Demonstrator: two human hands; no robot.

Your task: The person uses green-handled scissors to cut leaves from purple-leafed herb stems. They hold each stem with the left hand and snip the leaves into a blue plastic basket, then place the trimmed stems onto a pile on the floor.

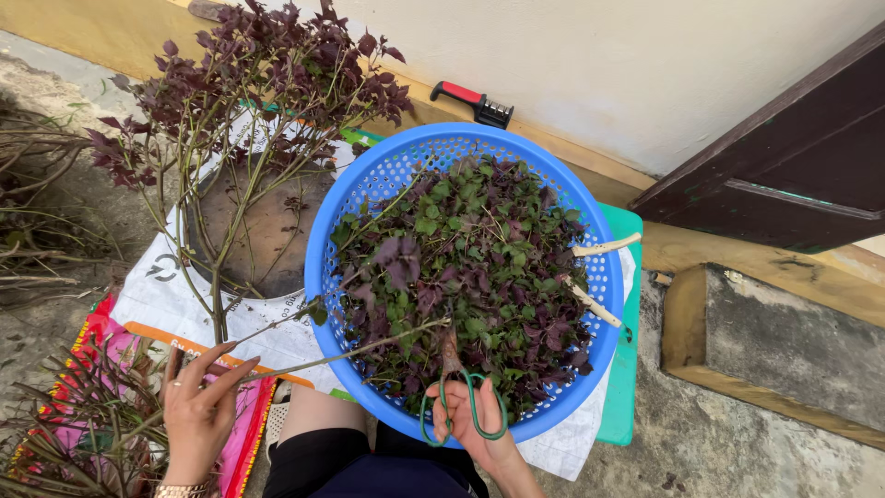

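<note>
Hands low in view, one to each side of a knee in dark shorts. Left hand sits over a heap of stripped stems on a pink bag; thumb and fingers are pinched on the near end of a long thin stem, the other fingers spread loose. That stem runs up and right, its far end lying over the basket's near rim among the leaves. Right hand rests at the near rim, fingers through the green loops of scissors and closed on them; blades point up into the leaves, whether parted or shut I cannot tell. Blue basket, round and perforated, is heaped with cut purple-and-green leaves; two pale cut stalks lie at its right side. It rests on a white sack and a green stool. Farther left, an uncut bunch of purple-leaved branches. At the wall, a red-and-black sharpener; dark door to the right.
</note>
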